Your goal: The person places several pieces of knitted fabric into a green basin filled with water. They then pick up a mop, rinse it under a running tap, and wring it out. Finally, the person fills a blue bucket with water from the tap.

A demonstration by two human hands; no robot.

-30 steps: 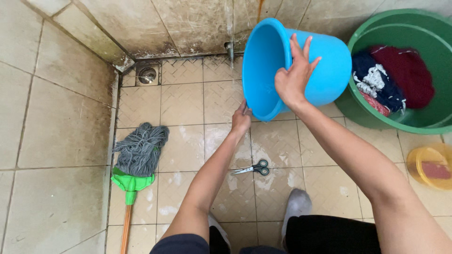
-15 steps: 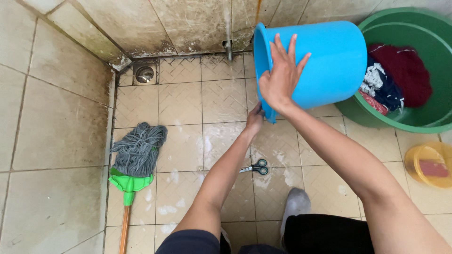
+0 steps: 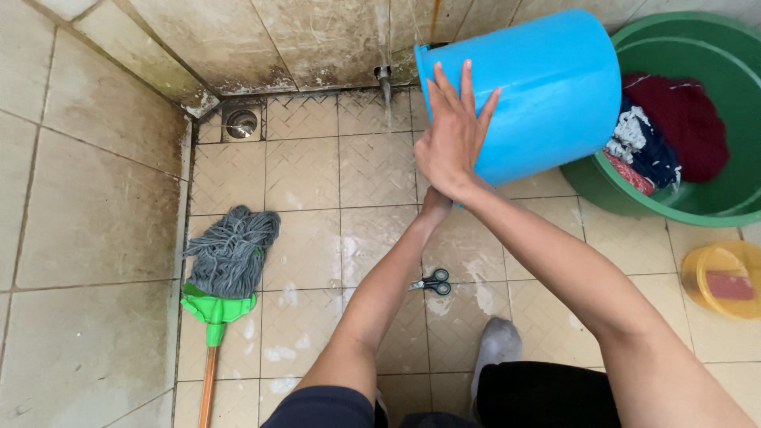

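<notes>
The blue bucket (image 3: 531, 87) is up off the floor at about one o'clock from the person, tipped steeply so that its mouth faces the wall and its base points back toward the green basin (image 3: 717, 202). The right hand (image 3: 453, 139) lies flat on the bucket's side near the rim, fingers spread wide rather than curled; a palm pressed there can steady the smooth wall and control the tilt. The left hand (image 3: 434, 204) reaches up beneath the lower edge of the rim, mostly hidden behind the right wrist, so it seems to be gripping or propping the rim from below, though the fingers cannot be made out. One hand under and one on the side looks like a hold meant to carry the weight while keeping the angle.

A small pipe outlet (image 3: 384, 79) juts from the wall at twelve o'clock, just beside the bucket's mouth. The floor drain (image 3: 242, 123) sits in the corner at eleven o'clock, and the tiled floor (image 3: 317, 238) shows wet patches. A grey mop (image 3: 230, 254) with a green collar lies at nine o'clock, well apart from the hands. Scissors (image 3: 432, 281) rest on the floor below the forearms. The basin holds dark red and navy laundry (image 3: 674, 127); a yellow container (image 3: 725, 277) stands at three o'clock.
</notes>
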